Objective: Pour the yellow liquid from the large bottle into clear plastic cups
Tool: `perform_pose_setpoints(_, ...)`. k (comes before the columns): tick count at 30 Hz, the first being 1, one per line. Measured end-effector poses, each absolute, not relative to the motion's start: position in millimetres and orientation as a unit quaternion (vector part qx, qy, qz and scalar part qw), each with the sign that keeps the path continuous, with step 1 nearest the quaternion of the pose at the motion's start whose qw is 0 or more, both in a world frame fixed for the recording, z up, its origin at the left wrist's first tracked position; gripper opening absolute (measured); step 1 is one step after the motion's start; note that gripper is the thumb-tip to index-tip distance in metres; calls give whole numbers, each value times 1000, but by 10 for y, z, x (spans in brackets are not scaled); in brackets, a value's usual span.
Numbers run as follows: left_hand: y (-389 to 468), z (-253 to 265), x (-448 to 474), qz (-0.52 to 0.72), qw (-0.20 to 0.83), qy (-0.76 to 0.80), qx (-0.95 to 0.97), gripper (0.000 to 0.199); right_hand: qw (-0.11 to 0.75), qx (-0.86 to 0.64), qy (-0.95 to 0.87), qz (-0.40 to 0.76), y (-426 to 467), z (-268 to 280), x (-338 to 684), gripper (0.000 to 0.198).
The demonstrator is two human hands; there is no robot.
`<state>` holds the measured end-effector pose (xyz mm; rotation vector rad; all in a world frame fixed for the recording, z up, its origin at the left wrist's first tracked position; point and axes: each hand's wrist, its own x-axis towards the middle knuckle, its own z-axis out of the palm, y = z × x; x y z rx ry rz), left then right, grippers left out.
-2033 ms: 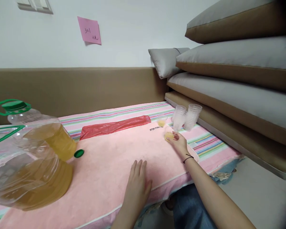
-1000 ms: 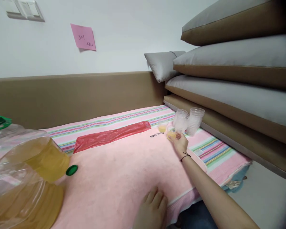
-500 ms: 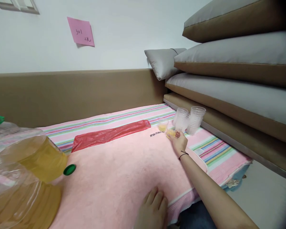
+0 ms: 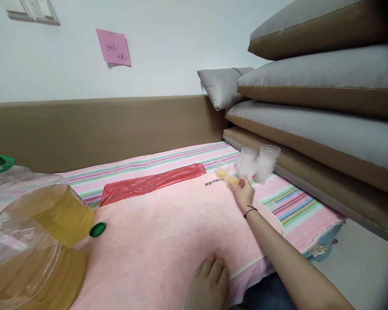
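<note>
My right hand (image 4: 244,191) is closed around a small clear plastic cup (image 4: 232,181) holding some yellow liquid. Just behind it, on the left, stands a second clear cup (image 4: 222,173) that also contains yellow liquid. Stacks of clear plastic cups (image 4: 267,165) rise to the right of the held cup. Near the front edge, my left hand (image 4: 210,282) lies on the pink towel (image 4: 155,241), its fingers loosely stretched and nothing in them.
Large clear jugs of yellow liquid (image 4: 61,215) occupy the left side, with a green cap (image 4: 97,229) beside them. Behind the towel lies a red plastic bag (image 4: 151,183). Stacked grey and brown cushions (image 4: 310,90) border the right, and a brown padded board (image 4: 100,133) the back.
The whole view has shifted slightly, so everything appears a little lower and further right. My right hand still grips the cup, and my left hand stays on the towel.
</note>
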<state>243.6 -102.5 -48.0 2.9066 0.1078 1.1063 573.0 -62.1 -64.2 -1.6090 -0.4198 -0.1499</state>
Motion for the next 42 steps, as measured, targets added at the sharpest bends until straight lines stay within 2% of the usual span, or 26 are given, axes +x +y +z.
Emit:
perform_pose_setpoints(16, -1004, -575, 2457, 375, -5, 32, 926, 17, 670, -712, -204, -55, -628, -641, 5723, 55)
perform_pose_setpoints(19, -1005, -588, 2461, 371, 2, 34, 928, 16, 662, -719, -206, -56, -643, -625, 5710, 54)
perform_pose_setpoints(27, -994, -618, 2451, 355, -9, 31, 934, 20, 635, -743, -201, -55, -688, -623, 5721, 34)
perform_pose_setpoints(34, -1012, -562, 2447, 355, -2, 40, 934, 20, 575, -789, -203, -68, -840, -575, 5720, 25)
perform_pose_setpoints(37, -1011, -556, 2447, 356, -3, 39, 934, 20, 539, -810, -216, -78, -855, -540, 5694, 28)
perform_pose_setpoints(42, -1006, -587, 2458, 366, 7, 40, 930, 21, 480, -839, -242, -90, -829, -471, 5640, 43)
